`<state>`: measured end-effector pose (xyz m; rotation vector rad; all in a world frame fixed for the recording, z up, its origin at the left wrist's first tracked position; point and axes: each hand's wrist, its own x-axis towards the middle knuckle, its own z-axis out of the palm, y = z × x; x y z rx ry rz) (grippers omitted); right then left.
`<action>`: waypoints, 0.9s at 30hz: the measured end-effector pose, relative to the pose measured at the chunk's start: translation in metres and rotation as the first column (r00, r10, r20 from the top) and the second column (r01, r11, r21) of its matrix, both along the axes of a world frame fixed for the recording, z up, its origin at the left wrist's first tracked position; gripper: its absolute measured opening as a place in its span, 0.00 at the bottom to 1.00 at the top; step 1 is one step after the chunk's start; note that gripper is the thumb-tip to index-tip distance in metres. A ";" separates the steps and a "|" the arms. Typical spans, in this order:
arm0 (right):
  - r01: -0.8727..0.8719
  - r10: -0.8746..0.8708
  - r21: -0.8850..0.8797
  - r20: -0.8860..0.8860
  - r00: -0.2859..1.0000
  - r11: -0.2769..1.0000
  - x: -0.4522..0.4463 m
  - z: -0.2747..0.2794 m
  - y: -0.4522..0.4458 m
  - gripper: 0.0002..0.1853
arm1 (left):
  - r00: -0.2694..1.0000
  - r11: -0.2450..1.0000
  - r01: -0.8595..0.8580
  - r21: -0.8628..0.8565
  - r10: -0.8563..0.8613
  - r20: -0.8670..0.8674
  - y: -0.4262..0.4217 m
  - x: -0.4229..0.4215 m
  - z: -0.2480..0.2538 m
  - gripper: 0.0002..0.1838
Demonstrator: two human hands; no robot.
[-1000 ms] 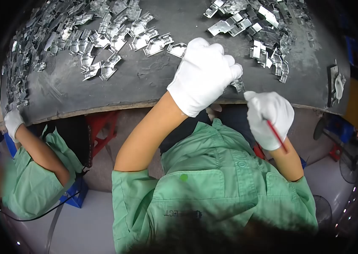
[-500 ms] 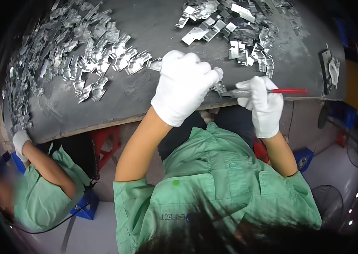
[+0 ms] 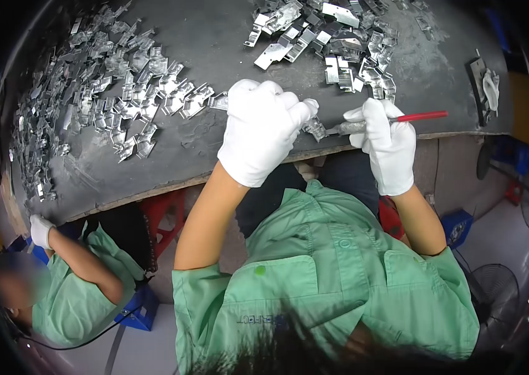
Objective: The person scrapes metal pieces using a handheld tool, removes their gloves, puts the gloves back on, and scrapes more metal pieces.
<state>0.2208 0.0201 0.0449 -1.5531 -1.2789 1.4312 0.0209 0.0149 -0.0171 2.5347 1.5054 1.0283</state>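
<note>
My left hand, in a white glove, is closed over a small shiny metal bracket. Part of the bracket pokes out past the fingertips and the rest is hidden in the glove. In my right hand, also gloved in white, is a slim tool with a red handle and a grey, blade-like end. The tool's tip touches or lies very close to the bracket; I cannot tell which. Both hands are above the front edge of the dark table.
A large heap of metal brackets spreads over the table's left; a second group lies at the far middle. A white crumpled item sits at the right. At the lower left a co-worker's gloved hand is at the table edge.
The view has shifted slightly, so the table and parts appear displaced. Both hands keep their grips, the tool's end still at the bracket.
</note>
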 end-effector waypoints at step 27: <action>-0.048 0.017 0.385 0.085 0.996 0.922 0.035 -0.009 -0.007 0.14 | 0.793 0.816 -0.576 -0.035 0.548 -0.267 0.021 -0.005 0.025 0.21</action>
